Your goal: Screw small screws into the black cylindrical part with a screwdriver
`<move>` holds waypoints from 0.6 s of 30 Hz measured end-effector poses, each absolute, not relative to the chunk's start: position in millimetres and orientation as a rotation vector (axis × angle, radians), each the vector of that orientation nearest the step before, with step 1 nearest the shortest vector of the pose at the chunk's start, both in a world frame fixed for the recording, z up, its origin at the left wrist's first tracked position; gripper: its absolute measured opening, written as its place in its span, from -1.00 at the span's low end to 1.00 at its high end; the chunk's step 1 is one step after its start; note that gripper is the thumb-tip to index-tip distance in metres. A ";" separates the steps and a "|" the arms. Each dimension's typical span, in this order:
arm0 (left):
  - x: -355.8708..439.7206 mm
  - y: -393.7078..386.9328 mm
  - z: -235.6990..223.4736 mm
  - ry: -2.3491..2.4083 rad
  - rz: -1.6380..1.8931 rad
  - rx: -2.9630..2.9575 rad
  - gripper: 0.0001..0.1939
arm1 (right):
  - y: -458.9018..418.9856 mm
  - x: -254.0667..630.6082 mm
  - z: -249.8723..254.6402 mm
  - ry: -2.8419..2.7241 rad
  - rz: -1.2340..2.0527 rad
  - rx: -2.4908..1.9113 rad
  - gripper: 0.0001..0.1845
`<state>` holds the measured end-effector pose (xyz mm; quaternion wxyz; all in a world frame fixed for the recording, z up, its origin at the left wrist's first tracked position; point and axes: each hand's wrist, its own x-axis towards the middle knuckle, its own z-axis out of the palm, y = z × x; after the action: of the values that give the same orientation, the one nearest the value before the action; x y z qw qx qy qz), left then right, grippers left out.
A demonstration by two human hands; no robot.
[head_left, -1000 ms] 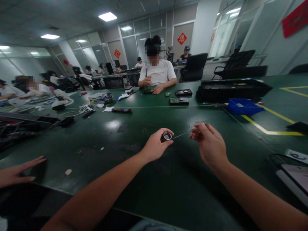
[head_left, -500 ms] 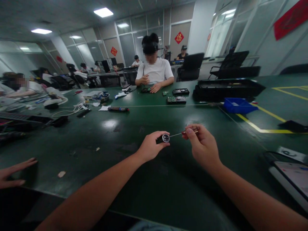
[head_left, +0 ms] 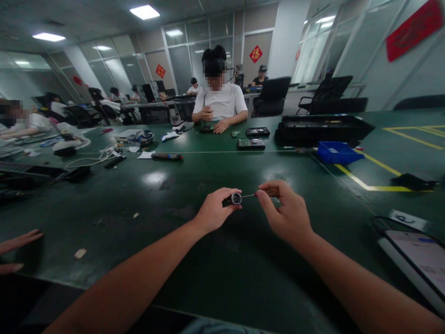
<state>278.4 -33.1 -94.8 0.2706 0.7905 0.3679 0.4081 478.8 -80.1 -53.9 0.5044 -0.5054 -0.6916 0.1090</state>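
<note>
My left hand point(head_left: 212, 212) pinches a small black cylindrical part with a silver rim point(head_left: 236, 198) between thumb and fingers, its round opening facing me. My right hand point(head_left: 288, 209) is closed on a slim screwdriver point(head_left: 248, 195), with thumb and fingertips near where the handle meets the thin metal shaft. The shaft points left, and its tip reaches the rim of the cylindrical part. Whether the tip sits inside or just touches the edge, I cannot tell. Both hands are above the green table point(head_left: 194, 278).
Across the table sits a person point(head_left: 219, 99) working on a small device. Opened devices with circuit boards point(head_left: 251, 144), a long black housing point(head_left: 323, 131) and a blue bin point(head_left: 339, 154) lie ahead. A pen-like tool point(head_left: 167, 157) is left, a phone-like device point(head_left: 415, 260) right. Another person's hand point(head_left: 21, 243) rests at far left.
My right hand has moved left, closer to the cylindrical part, and its fingers now cover more of the screwdriver handle. My left hand keeps its hold. The whole view has shifted slightly.
</note>
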 end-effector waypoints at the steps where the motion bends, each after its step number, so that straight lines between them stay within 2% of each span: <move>1: 278.4 -33.0 -94.9 0.991 1.098 2.130 -0.61 | -80.5 478.5 -53.6 -1.689 0.284 -1.190 -0.86; 7: 278.0 -32.1 -96.6 0.974 1.093 2.147 -0.61 | -83.4 477.2 -52.4 -1.745 0.257 -1.254 -0.77; 9: 278.1 -31.9 -96.9 0.978 1.087 2.152 -0.60 | -83.4 476.3 -53.9 -1.681 0.311 -1.220 -0.83; 18: 278.5 -26.9 -88.3 0.995 1.079 2.243 -0.59 | -54.6 478.9 -75.3 -0.979 0.960 -1.014 -0.78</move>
<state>278.5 -26.9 -88.3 0.2285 0.8147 0.3613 0.3919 478.9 -54.6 -75.3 0.6580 -0.4477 -0.4324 0.4238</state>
